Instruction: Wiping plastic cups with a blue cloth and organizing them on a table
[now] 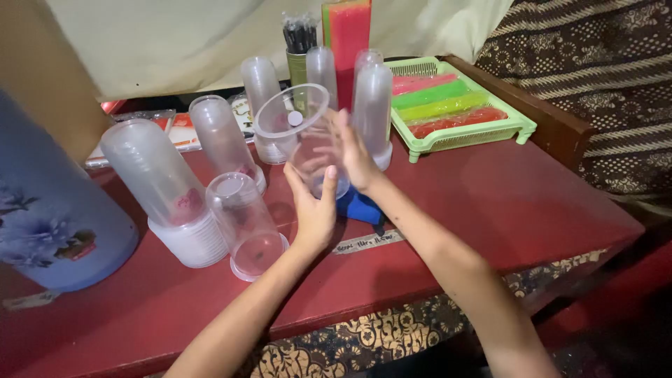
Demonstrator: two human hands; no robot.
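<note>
We are holding a clear cup (302, 133) above the middle of the red surface (504, 203), tilted so its open mouth is facing up and towards us. Our left hand (313, 210) is gripping it from below, thumb and fingers wrapped round its lower wall; our right hand (355, 155) is pressing flat against its right side, fingers spread. Both hands are grasping the cup, and neither is holding anything else.

We are judging this to be the step of lifting one cup clear of the stacks. The next move is calling for a firm but gentle grip, since the thin plastic looks easy to crush, and for keeping clear of the stacks close by.

Just beneath the hands a blue cloth (358, 207) is lying on the surface. To the left, stacks of upturned cups (162, 183) are standing, with a single upturned cup (245, 220) in front of them. Taller stacks (372, 105) are rising behind. Further right a green tray (521, 124) is holding coloured strips. At the far left stands a large blue flask (52, 210).
</note>
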